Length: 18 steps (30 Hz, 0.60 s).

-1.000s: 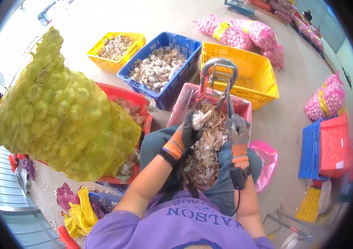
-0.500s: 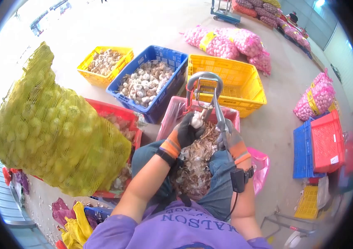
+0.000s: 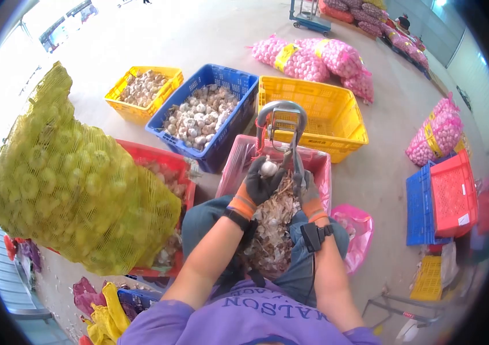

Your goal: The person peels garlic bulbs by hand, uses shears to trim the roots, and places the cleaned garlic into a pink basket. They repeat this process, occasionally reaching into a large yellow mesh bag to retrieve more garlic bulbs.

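A whitish garlic bulb (image 3: 268, 168) rests in the curled fingers of my left hand (image 3: 259, 186), which wears a dark glove with an orange cuff. Close beside it, my gloved right hand (image 3: 307, 194) is wrapped round the grey lever of a metal stem cutter (image 3: 302, 129). The cutter has a curved top bar and red cord tied on its left side. Below both hands, dry skins and cut stems (image 3: 270, 233) fill the space between my knees, in and over a pink-lined crate (image 3: 234, 167). My palms are hidden.
A large yellow-green mesh sack of garlic (image 3: 77, 190) leans over a red crate (image 3: 190, 190) at left. Ahead stand a blue crate of bulbs (image 3: 158, 135), a small yellow crate (image 3: 117, 109) and a larger yellow crate (image 3: 348, 123). Pink garlic sacks (image 3: 307, 60) lie behind.
My right hand has swung the cutter's lever left, towards the bulb. The bulb has shifted slightly left and down in my left hand, and its stem end no longer shows.
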Motion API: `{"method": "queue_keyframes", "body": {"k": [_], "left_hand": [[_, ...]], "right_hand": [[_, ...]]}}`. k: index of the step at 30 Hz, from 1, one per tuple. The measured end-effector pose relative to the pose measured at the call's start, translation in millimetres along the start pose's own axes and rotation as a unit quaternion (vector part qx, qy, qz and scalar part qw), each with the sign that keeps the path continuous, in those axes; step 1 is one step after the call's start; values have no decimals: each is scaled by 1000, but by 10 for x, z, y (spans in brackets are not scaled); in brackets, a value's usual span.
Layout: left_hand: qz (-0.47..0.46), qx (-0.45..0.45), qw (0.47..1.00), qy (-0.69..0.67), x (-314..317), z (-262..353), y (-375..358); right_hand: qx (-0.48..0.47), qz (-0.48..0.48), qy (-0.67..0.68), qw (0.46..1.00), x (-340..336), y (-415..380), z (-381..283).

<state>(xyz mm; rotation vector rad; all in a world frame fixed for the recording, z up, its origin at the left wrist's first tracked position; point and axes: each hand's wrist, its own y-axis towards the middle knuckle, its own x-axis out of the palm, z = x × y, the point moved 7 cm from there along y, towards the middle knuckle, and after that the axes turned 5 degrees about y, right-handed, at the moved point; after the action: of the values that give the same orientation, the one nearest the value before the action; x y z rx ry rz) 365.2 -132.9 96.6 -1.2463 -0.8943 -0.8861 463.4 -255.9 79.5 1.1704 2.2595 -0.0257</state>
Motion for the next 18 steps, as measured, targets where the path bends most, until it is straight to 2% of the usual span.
{"method": "queue_keyframes", "body": {"k": [1,3,4,5,6,8,10,12,15,18], "left_hand": [[4,1,1000,-1,-89,-17,6],[-48,37,997,39,-173,28,53],[-49,39,997,39,-163,65,44],[-76,1,995,62,-124,57,29],[-103,-36,990,84,-91,23,13],[-79,-10,996,37,-192,22,144],[-56,15,998,-9,-145,16,168],[29,43,998,-43,-90,9,90],[-14,71,997,-22,72,35,10],[-34,60,998,-14,18,29,114]], "right_hand": [[16,-20,14,1000,-5,-24,-15],[30,-40,30,998,-47,-63,-126],[79,-59,85,991,-81,-97,-197],[129,-78,138,979,-108,-137,-274],[129,-79,137,979,-170,-141,-419],[179,-104,167,964,-204,-163,-567],[160,-86,133,974,-146,-161,-300],[139,-68,100,983,-152,-144,-198],[147,-75,78,983,-196,-153,-357],[167,-87,132,973,-229,-160,-544]]}}
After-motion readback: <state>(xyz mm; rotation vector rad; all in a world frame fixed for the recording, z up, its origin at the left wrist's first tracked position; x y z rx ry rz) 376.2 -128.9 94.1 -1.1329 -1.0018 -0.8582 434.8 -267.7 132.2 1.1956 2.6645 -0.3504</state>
